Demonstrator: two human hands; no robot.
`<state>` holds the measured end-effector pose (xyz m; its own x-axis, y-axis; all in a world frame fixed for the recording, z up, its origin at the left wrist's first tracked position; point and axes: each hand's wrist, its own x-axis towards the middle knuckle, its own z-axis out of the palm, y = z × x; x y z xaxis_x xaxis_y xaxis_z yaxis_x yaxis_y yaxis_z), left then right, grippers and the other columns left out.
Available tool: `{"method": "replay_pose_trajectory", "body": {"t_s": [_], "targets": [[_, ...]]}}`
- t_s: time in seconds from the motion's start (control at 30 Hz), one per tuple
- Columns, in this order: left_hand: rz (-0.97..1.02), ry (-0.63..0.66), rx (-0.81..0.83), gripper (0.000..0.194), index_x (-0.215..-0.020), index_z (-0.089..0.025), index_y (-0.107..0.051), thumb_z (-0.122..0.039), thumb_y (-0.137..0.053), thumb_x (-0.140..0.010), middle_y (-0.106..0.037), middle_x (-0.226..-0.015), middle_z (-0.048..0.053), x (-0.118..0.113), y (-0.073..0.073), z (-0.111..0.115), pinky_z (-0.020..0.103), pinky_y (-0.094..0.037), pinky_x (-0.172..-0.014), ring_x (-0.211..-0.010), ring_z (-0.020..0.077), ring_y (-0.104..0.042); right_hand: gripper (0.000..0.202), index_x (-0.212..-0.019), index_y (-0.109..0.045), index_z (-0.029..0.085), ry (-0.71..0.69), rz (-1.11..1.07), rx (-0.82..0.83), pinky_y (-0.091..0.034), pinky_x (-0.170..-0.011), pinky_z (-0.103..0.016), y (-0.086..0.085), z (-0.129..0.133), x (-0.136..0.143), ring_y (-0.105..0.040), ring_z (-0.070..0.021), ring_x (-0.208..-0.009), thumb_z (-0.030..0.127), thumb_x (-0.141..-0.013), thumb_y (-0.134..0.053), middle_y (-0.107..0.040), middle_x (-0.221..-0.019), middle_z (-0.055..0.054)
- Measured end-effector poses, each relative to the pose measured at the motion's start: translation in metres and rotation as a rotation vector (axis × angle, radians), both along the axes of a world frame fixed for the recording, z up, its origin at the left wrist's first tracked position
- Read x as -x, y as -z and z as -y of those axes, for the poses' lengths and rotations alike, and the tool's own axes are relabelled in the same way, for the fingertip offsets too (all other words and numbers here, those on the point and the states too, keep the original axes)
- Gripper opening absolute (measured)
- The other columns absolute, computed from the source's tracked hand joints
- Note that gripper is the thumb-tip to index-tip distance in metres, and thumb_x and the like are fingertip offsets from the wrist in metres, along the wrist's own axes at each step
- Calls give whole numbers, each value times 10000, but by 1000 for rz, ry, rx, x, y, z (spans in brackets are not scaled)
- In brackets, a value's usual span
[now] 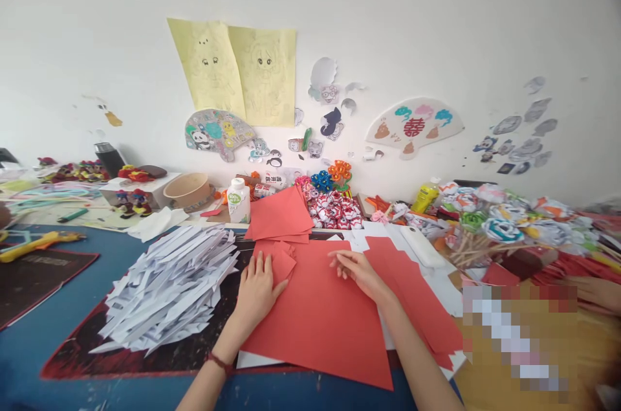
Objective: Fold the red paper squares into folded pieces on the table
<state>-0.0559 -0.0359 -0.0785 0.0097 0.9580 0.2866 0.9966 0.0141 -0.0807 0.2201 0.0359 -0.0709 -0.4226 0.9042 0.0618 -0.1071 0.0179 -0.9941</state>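
My left hand point(255, 287) lies flat with its fingers stretched out on a large red paper sheet point(325, 327). Its thumb and fingers border a small red paper square point(283, 263), partly covered by the hand. Above the sheet's upper right, my right hand point(358, 272) has loosely bent fingers and nothing visible in them. More red sheets point(412, 294) overlap white paper to the right. Behind the large sheet rests a stack of smaller red papers point(280, 213).
A heap of folded white paper strips point(169, 288) covers the dark mat at left. Behind stand a white bottle point(239, 200) and a round wooden box point(188, 191). Paper flowers point(504, 220) crowd the right. Another person's hand point(594, 294) shows at the right edge.
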Motion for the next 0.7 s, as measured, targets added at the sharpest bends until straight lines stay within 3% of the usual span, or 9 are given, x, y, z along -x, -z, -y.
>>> {"method": "replay_pose_trajectory", "body": {"t_s": [0.2, 0.5, 0.6, 0.7], "targets": [[19, 32, -22, 685, -1356, -60, -431, -503, -522, -841, -510, -1316, 228, 3, -11, -2, 425, -424, -906, -1186, 347, -484, 404, -1066, -683, 128, 29, -54, 47, -382, -542, -238, 2, -3, -2, -567, -123, -628, 453, -837, -609, -683, -887, -108], [-6, -30, -64, 644, -1368, -49, -419, -407, -554, -851, -444, -1384, 257, -9, -28, -8, 474, -373, -958, -1256, 376, -425, 369, -1088, -669, 154, 112, -55, 46, -391, -537, -245, -2, -2, 0, -566, -129, -607, 432, -859, -585, -664, -841, -81], [-13, 15, -114, 576, -1325, -58, -471, -423, -501, -881, -464, -1368, 254, -8, -43, -31, 499, -336, -983, -1250, 383, -429, 372, -1106, -659, 159, 92, -17, 48, -401, -542, -248, -1, -5, 0, -576, -138, -622, 432, -870, -567, -666, -839, -80], [12, 95, -37, 372, -1232, -136, -547, -312, -399, -940, -589, -1242, 185, -3, -53, -76, 446, -359, -956, -1114, 303, -554, 370, -1114, -655, 160, 69, 22, 46, -413, -552, -252, -1, -7, 0, -581, -144, -635, 427, -880, -552, -671, -839, -82]]}}
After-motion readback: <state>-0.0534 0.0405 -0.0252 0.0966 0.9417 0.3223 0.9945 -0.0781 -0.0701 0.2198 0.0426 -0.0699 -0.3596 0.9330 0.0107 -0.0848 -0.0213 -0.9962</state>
